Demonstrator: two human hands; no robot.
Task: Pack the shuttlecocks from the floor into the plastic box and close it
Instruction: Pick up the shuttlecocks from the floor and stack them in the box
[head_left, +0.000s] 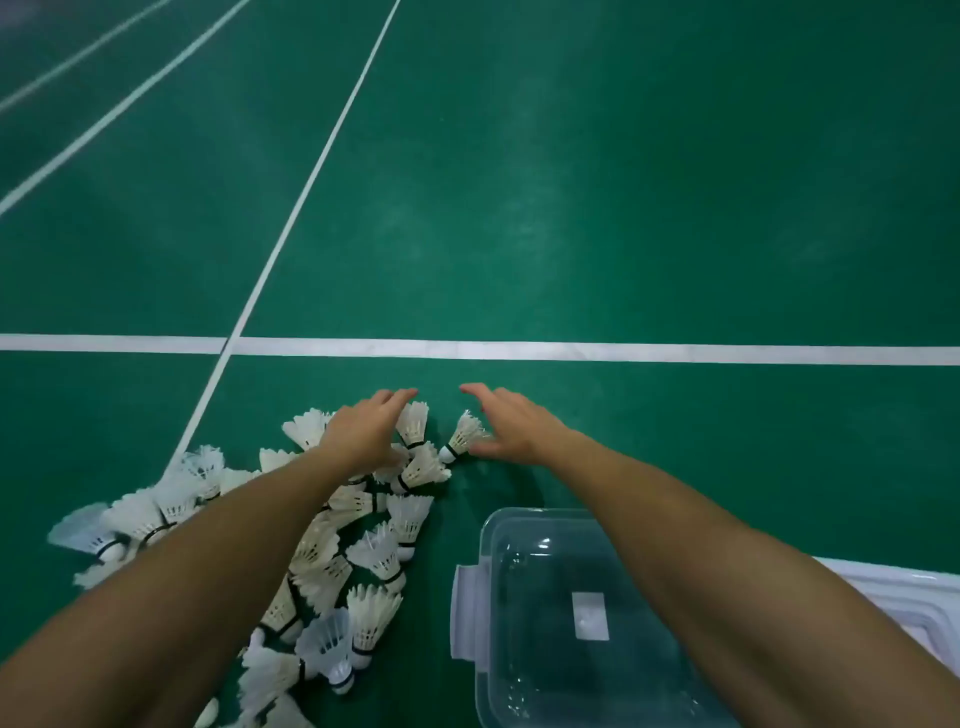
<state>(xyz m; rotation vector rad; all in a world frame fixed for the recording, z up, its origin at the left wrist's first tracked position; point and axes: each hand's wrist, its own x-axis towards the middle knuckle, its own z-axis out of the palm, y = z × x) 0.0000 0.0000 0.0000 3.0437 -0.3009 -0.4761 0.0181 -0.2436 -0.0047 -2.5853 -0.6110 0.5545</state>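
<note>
Both hands spread open and empty, left hand and right hand cupping the far end of the shuttlecocks on the floor, likely to scoop them toward the empty plastic box alongside

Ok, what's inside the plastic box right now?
No shuttlecocks show inside the plastic box; through its clear bottom only a pale rectangular label and the green floor appear. The right forearm covers its right side, so that part cannot be checked.

Green court floor, white lines; shuttlecocks heaped left, clear plastic box right.
</note>
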